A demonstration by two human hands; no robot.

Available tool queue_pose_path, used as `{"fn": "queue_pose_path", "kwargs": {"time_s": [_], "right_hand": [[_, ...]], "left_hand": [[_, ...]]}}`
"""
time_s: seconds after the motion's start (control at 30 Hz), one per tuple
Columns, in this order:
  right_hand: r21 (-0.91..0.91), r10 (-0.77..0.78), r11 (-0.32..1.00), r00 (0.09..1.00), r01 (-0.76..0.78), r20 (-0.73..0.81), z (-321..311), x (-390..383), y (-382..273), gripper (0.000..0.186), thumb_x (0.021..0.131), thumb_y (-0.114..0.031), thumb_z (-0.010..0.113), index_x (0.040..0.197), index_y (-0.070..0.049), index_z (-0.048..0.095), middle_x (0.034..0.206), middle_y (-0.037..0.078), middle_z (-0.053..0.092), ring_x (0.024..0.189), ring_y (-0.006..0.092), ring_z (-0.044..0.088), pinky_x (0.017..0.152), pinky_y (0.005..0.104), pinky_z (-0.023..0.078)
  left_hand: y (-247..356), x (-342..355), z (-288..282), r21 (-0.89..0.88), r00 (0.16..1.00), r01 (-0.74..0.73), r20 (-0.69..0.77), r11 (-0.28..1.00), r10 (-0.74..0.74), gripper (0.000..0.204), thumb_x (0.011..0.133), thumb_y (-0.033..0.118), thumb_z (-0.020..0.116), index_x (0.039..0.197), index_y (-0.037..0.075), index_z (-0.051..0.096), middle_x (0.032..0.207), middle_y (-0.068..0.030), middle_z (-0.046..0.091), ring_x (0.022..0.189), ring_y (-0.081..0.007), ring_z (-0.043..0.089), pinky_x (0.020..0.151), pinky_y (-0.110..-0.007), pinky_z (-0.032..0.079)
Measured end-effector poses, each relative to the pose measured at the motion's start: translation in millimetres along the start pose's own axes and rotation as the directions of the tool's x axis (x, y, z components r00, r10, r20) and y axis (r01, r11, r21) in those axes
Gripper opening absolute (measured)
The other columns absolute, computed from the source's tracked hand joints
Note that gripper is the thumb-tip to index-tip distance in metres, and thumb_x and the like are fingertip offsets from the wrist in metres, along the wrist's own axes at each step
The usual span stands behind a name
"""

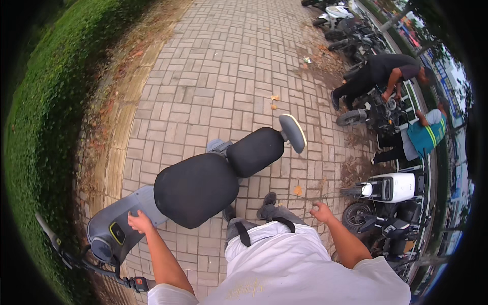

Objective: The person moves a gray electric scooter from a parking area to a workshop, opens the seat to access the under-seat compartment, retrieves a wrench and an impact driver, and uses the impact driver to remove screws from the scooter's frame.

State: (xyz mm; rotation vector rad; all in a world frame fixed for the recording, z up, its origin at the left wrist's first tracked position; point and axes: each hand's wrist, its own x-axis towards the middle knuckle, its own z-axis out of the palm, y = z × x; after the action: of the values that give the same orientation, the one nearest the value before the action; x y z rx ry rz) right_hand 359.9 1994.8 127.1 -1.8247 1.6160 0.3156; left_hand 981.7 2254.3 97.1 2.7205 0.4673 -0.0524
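A grey electric scooter stands in front of me, its handlebar (104,267) at the lower left. Its black front seat (195,190) and smaller rear seat (255,151) slope up to a padded backrest (292,133). My left hand (140,222) is over the grey footboard (145,201), near the seat's front edge. Its fingers are loosely bent and apart, with nothing in them; whether it touches the scooter I cannot tell. Off to the right, my right hand (320,212) hangs over the paving, fingers half curled and apart, holding nothing.
Brick paving (213,66) runs ahead, with a green hedge (46,132) along the left. To the right, a person in dark clothes (381,73) and a person in a teal vest (427,136) bend over a motorbike (376,112). A white scooter (396,187) stands nearer.
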Motion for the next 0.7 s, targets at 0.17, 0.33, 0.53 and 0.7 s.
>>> {"fn": "queue_pose_path", "kwargs": {"time_s": [0.17,0.33,0.53,0.7], "right_hand": [[0.683,-0.258,0.727,0.949,0.069,0.179,-27.0,9.9,-181.7,0.041,0.089,-0.029,0.060,0.115,0.003,0.056,0.110,0.013,0.061,0.101,0.0203,0.058,0.087,0.0325,0.047],[0.999,-0.535,0.011,0.844,-0.031,0.033,-47.2,-16.9,-265.1,0.035,0.092,-0.022,0.057,0.118,0.001,0.051,0.114,0.007,0.054,0.108,0.0137,0.050,0.092,0.0294,0.043],[0.992,-0.574,-0.004,0.812,0.126,-0.105,-79.4,5.3,-203.6,0.026,0.093,-0.023,0.055,0.107,-0.001,0.056,0.095,0.001,0.057,0.091,0.0096,0.053,0.083,0.0258,0.044],[0.926,-0.382,-0.228,0.847,0.302,-0.371,-142.4,56.2,-137.4,0.031,0.094,-0.021,0.054,0.115,0.000,0.053,0.110,0.003,0.054,0.104,0.0095,0.049,0.092,0.0262,0.039]], "left_hand": [[119.7,-188.6,-35.6,-0.870,0.687,-0.103,0.288,0.482,0.667,0.039,0.095,0.021,0.045,0.125,-0.005,0.045,0.125,-0.0144,0.049,0.118,-0.0233,0.044,0.102,-0.034,0.032],[198.9,-362.8,-62.7,-0.973,0.227,0.135,0.216,0.189,0.949,0.046,0.095,0.032,0.038,0.125,-0.002,0.044,0.130,-0.0123,0.045,0.124,-0.0220,0.039,0.105,-0.038,0.025],[266.0,-433.5,-32.1,-1.000,0.168,-0.017,-0.015,-0.013,0.986,0.050,0.096,0.038,0.030,0.126,0.001,0.043,0.132,-0.0119,0.044,0.125,-0.0247,0.037,0.105,-0.039,0.022],[297.7,-541.0,-14.2,-0.994,0.060,0.020,0.110,0.109,0.992,0.054,0.097,0.045,0.027,0.128,0.005,0.044,0.135,-0.0082,0.042,0.127,-0.0227,0.035,0.106,-0.040,0.020]]}}
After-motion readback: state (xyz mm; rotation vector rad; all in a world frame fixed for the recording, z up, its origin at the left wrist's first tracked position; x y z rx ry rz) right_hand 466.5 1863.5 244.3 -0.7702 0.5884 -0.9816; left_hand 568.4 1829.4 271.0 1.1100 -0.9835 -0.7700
